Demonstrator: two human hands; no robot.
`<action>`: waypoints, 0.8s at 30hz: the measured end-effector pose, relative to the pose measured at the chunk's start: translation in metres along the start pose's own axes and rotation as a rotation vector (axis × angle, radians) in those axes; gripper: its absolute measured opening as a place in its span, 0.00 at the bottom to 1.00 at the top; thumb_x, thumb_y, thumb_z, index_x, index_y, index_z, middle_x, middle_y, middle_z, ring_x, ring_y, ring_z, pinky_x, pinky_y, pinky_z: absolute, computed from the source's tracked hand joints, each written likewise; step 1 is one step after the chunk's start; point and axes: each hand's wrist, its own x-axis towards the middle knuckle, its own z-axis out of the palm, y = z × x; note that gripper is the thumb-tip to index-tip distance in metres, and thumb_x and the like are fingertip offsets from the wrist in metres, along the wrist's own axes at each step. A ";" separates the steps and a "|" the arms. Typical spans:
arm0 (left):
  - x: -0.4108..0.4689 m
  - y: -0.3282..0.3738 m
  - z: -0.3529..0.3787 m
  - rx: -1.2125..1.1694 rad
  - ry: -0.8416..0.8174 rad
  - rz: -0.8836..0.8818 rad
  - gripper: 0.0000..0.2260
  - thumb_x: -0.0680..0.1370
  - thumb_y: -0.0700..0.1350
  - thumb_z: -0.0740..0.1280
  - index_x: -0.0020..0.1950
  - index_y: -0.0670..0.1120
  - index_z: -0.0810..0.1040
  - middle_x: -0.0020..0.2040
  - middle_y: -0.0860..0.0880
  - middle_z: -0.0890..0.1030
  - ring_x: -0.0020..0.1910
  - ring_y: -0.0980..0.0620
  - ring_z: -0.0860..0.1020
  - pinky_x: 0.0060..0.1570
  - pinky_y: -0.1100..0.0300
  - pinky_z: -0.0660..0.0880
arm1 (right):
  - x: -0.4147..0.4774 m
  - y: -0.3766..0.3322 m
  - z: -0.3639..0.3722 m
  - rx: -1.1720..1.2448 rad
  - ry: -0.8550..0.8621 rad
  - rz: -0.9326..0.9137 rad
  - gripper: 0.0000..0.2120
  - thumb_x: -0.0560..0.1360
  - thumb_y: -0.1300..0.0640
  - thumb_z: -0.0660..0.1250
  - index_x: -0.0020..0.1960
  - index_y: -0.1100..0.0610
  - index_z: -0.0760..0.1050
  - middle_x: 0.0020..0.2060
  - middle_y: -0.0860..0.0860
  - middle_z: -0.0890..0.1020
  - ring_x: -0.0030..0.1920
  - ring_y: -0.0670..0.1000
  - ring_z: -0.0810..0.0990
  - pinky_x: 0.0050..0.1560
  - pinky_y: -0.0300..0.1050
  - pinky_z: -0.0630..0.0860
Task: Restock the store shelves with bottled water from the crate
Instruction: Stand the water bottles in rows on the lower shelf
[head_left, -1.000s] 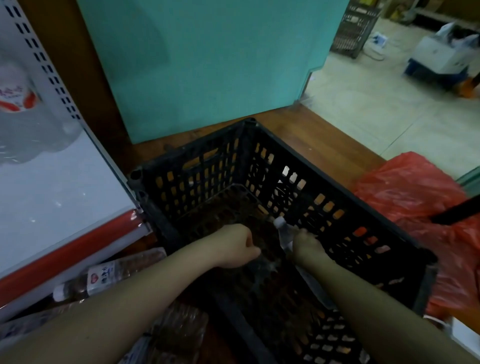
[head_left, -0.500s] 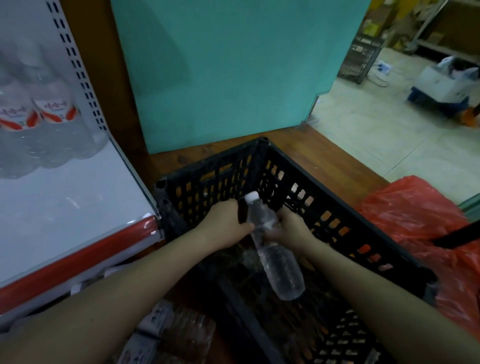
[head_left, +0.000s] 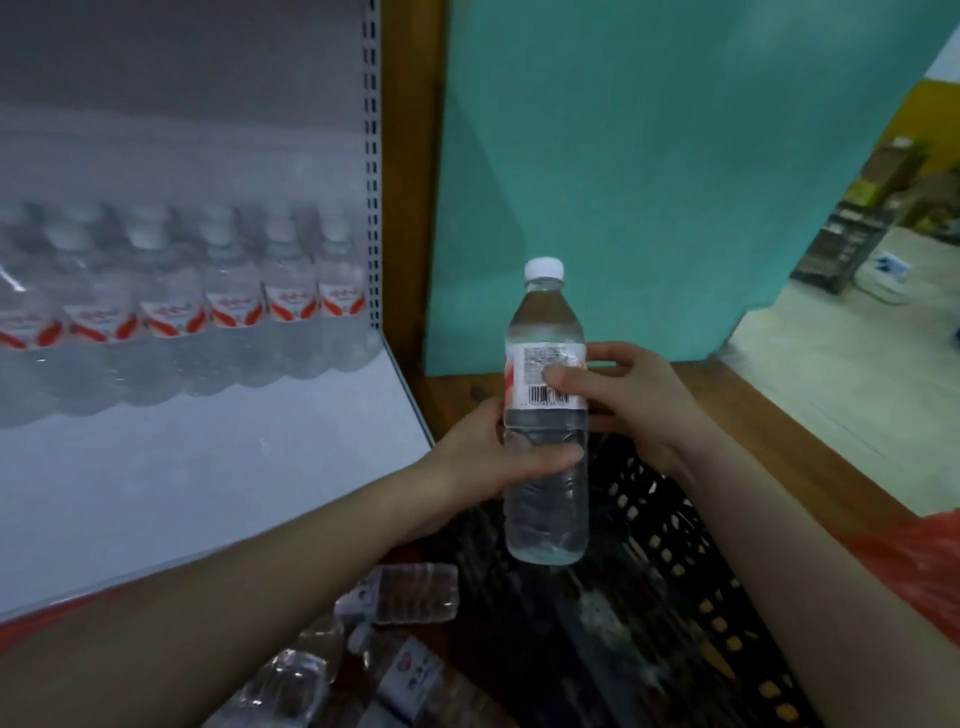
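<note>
head: bottle (head_left: 545, 519) upright inside l+r fingers (head_left: 563, 375)

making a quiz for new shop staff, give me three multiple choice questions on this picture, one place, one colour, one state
1. Where is the held bottle? A lying on the shelf; B in the air over the crate; C inside the red bag.
2. Its cap is: A blue; B red; C white.
3. The bottle is: A upright, capped; B upside down; C lying flat.
Answers: 1 B, the left hand and right hand grip it above the crate; 2 C, the top is white; 3 A, the cap points up.
</note>
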 end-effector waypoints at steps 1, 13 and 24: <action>-0.006 0.000 -0.007 0.035 0.103 0.036 0.16 0.66 0.47 0.75 0.52 0.56 0.79 0.49 0.53 0.84 0.51 0.56 0.81 0.53 0.57 0.77 | 0.001 -0.003 0.012 0.033 -0.024 0.000 0.16 0.66 0.61 0.75 0.51 0.59 0.75 0.39 0.54 0.84 0.35 0.49 0.84 0.35 0.42 0.81; -0.085 -0.022 -0.108 0.406 0.792 -0.030 0.30 0.64 0.54 0.77 0.62 0.48 0.70 0.50 0.53 0.80 0.47 0.54 0.79 0.43 0.65 0.74 | 0.009 0.010 0.178 0.086 -0.289 0.008 0.14 0.66 0.64 0.74 0.51 0.57 0.78 0.44 0.54 0.84 0.44 0.52 0.84 0.42 0.47 0.81; -0.165 -0.046 -0.204 0.110 0.774 -0.034 0.23 0.67 0.42 0.77 0.58 0.50 0.73 0.49 0.54 0.81 0.45 0.63 0.80 0.45 0.69 0.77 | 0.017 0.011 0.295 0.247 -0.693 0.062 0.14 0.73 0.70 0.63 0.55 0.58 0.73 0.47 0.55 0.81 0.46 0.54 0.81 0.49 0.49 0.77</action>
